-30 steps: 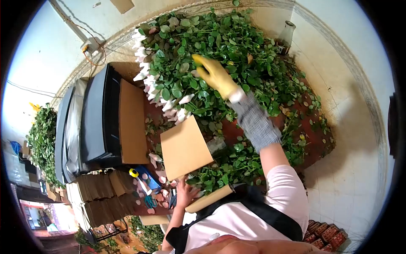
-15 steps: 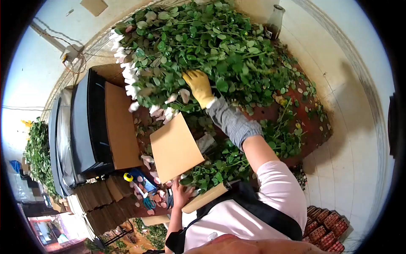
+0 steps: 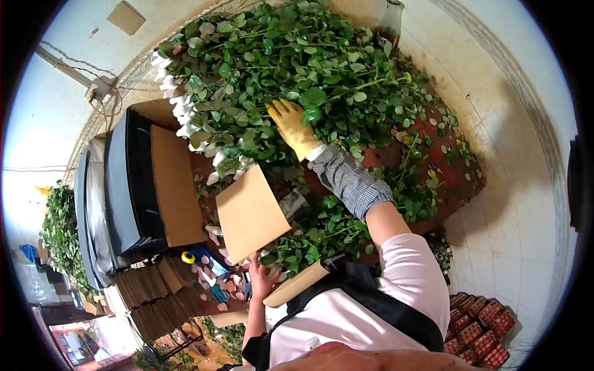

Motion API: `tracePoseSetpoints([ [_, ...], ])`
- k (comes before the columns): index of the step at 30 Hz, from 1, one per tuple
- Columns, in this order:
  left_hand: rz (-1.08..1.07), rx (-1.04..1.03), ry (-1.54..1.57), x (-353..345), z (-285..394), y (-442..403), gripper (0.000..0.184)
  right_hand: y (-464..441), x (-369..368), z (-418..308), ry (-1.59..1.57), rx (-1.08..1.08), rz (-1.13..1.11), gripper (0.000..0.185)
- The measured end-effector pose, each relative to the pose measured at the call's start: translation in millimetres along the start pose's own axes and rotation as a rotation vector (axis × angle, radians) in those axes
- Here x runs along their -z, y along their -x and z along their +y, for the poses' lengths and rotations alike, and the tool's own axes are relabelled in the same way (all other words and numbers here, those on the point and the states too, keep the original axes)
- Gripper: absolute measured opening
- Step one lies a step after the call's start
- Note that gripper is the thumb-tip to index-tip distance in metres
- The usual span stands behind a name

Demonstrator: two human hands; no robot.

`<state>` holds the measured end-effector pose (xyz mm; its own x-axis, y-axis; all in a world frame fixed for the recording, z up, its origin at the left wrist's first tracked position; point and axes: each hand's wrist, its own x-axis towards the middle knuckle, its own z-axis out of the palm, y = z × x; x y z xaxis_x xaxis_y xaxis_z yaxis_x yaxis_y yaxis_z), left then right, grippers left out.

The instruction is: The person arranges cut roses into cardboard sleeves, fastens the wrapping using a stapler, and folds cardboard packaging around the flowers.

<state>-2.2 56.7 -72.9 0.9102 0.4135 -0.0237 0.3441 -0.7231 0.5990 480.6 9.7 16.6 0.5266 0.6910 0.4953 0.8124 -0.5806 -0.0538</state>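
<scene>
My right hand [image 3: 293,128], in a yellow glove with a grey checked sleeve, reaches onto the large pile of leafy stems [image 3: 266,68]. Its fingers lie spread on the leaves near the pile's front edge. White-wrapped flower heads [image 3: 183,110] line the pile's left side. My left hand [image 3: 262,279] is bare and low, beside the lower edge of a tan cardboard sheet [image 3: 252,213] and the nearer bunch of leafy stems [image 3: 315,242]. Its fingers are apart, their tips partly hidden by leaves and cardboard.
Grey and brown boards [image 3: 176,185] stand at the left above stacked cardboard [image 3: 154,290]. Scissors [image 3: 219,294], a yellow-ended tool [image 3: 187,257] and pale petals lie beside them. A glass bottle [image 3: 390,23] stands behind the pile. Patterned reddish bundles [image 3: 479,328] sit at the lower right.
My gloved hand has come down and nearer to me onto the leaves. Leafy stems on the pile have shifted. My left hand stays near the cardboard; the view has shifted.
</scene>
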Motion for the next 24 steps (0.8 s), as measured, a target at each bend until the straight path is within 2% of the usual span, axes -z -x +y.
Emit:
tracePoseSetpoints([
  [1,-0.007,-0.005,-0.013,4,6,-1,0.048,-3,-1,-4,0.098,0.009,0.011,0.052],
  [2,-0.009,-0.013,-0.027,8,13,-5,0.048,1,1,-6,0.056,-0.049,0.004,0.049],
  [4,0.006,-0.024,-0.052,6,10,-3,0.048,-3,3,-7,0.015,-0.064,-0.119,0.059],
  [7,0.036,-0.059,-0.064,2,1,-1,0.048,17,-6,-17,0.087,-0.052,-0.180,0.059],
  [8,0.037,-0.057,-0.064,3,3,-1,0.048,28,3,-23,0.042,-0.031,-0.311,0.058],
  [9,0.031,-0.057,-0.064,4,3,-2,0.048,47,-3,-26,0.059,-0.018,-0.325,0.058],
  [12,-0.017,0.014,-0.014,7,14,-4,0.045,115,-71,-16,0.038,0.006,-0.251,0.054],
  [13,-0.011,-0.013,-0.041,6,10,-2,0.046,135,-77,-12,-0.071,0.044,-0.298,0.059],
  [14,-0.004,-0.042,-0.068,6,7,-2,0.048,130,-51,-15,-0.153,0.013,-0.494,0.064],
  [17,0.012,-0.044,-0.040,5,7,-3,0.049,139,-35,-14,-0.327,-0.039,-0.447,0.065],
  [18,0.049,-0.062,-0.038,4,9,-3,0.043,131,-34,-14,-0.347,-0.068,-0.408,0.066],
  [21,0.048,-0.086,-0.047,2,2,-2,0.045,106,-88,-4,0.093,-0.006,-0.494,0.059],
  [24,0.024,-0.073,-0.079,3,5,-3,0.046,90,-100,-6,0.161,-0.062,-0.683,0.048],
])
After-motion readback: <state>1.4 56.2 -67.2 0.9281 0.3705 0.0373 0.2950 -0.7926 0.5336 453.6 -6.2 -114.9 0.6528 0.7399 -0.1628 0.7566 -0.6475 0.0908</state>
